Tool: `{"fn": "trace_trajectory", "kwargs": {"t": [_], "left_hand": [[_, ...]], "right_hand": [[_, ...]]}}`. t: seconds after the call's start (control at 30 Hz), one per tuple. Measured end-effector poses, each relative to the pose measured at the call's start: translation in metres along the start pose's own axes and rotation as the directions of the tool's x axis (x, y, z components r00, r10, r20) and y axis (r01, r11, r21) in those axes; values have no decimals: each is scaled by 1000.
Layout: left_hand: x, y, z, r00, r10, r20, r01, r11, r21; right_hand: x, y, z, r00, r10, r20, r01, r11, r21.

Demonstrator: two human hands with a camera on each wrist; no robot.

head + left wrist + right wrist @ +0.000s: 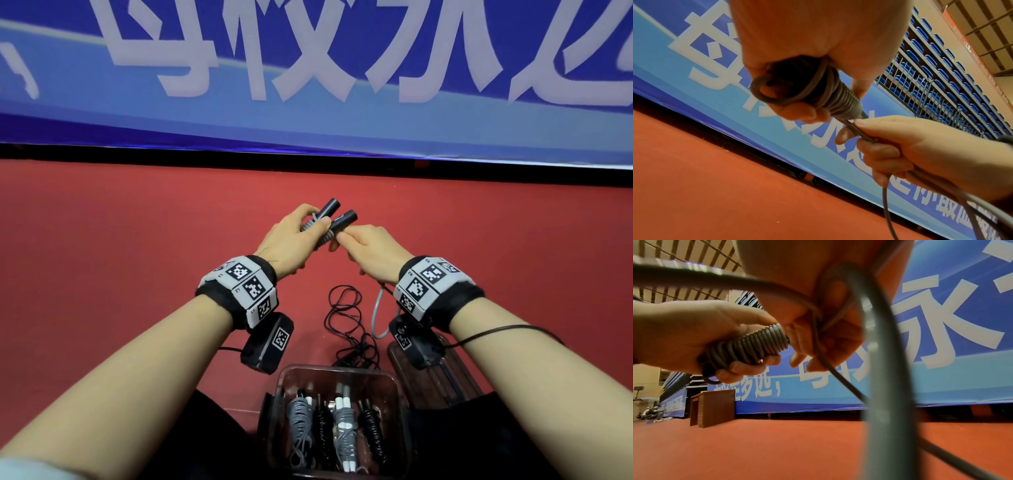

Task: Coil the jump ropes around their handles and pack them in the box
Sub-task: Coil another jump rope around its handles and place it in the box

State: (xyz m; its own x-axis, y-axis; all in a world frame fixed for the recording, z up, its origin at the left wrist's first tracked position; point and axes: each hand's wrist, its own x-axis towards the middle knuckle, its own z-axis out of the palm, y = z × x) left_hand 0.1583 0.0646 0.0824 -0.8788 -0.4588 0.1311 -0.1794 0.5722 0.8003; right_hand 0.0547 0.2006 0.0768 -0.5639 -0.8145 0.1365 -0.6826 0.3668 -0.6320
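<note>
Rope (323,240), grey, is wound in tight turns around two black handles (337,216) held side by side above the red floor (137,257). The left hand (291,240) has its grip clamped around the coiled bundle, fingers curled under the turns (756,344). The right hand (370,250) has its grip pinched on the loose grey strand (861,134) just beside the last turn, and the slack hangs down past that wrist in a loop (376,315). Nearer the person, a clear box (402,411) stands open on the floor between the forearms; inside it lie four wound jump ropes side by side, a grey one (298,421), a black one (322,428), a grey one with white handles (344,425) and another black one (373,428). Just beyond the box a thin black rope (344,315) lies in loose tangled loops on the floor. To the right of the box rests a dark lid (442,377). A blue banner (308,120) with large white characters runs along the far edge of the floor.
</note>
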Motion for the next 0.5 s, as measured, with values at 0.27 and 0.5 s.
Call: {"fn": "trace_trajectory", "kwargs": {"t": [0.27,0.5], "left_hand": [[7,-11,-1,983,-98,-155,120,983,139],[6,-17,-7,959,-36,-280,164,879,449]], "right_hand": [[0,-5,-1,1000,18,-17,-20,998,-65],[0,4,-14,990,143,6,-141,979,-150]]}}
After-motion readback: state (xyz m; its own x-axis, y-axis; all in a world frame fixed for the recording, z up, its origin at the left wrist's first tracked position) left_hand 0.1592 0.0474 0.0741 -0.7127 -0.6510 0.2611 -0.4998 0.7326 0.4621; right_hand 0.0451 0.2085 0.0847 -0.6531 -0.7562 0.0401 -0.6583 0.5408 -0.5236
